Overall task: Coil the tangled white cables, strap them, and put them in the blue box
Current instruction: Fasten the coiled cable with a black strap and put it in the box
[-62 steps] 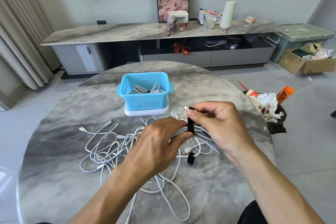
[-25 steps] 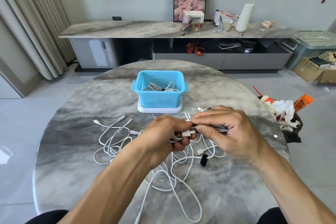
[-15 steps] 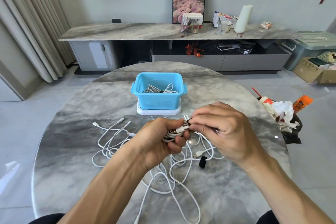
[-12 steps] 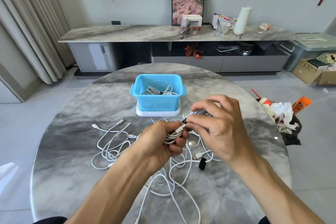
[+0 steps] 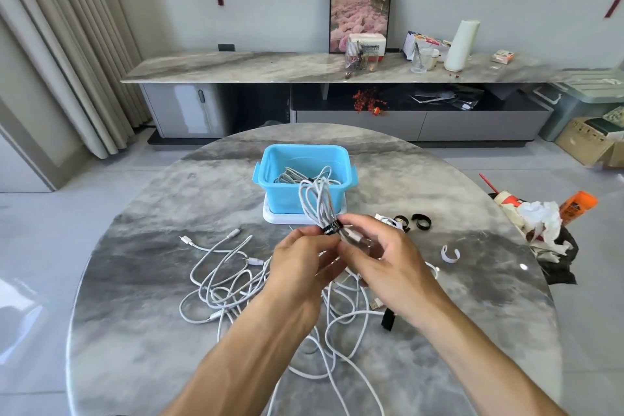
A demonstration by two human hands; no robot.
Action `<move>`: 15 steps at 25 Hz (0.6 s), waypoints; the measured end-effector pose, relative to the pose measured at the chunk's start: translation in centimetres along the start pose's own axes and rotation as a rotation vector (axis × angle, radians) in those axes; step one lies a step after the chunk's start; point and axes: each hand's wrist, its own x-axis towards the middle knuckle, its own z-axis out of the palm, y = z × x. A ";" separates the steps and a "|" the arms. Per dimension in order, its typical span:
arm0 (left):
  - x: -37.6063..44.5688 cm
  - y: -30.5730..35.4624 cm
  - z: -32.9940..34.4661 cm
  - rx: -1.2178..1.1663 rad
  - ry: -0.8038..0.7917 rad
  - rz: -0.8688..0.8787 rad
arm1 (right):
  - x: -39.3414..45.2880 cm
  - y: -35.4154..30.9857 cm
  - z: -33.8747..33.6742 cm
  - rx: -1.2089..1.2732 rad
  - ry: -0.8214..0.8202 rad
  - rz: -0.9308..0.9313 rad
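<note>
Coiled cable [image 5: 319, 203] now raised upright, black strap [image 5: 330, 229] wrapped; left hand [image 5: 304, 260], right hand [image 5: 381, 257] both pinching it.

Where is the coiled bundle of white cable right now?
Mid-frame in the head view, the coiled bundle is held up by both hands in front of the blue box, black strap around its base.

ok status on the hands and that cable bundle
Both hands, left and right, pinching strapped coil, held near blue box. Tangled cables remain on table. Path clear.

The white box [image 5: 367, 43] on the sideboard reads, partly hidden, "…nasonic".
</note>
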 end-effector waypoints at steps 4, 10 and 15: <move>0.5 0.3 0.5 -0.060 -0.018 -0.010 | 1.5 0.4 -0.3 -0.002 0.021 0.015; 2.5 2.0 0.2 -0.097 0.184 0.010 | 10.3 0.7 -1.2 -0.017 0.072 0.046; 3.1 3.1 -1.0 -0.117 0.227 0.028 | 16.0 0.9 0.8 -0.523 0.011 -0.100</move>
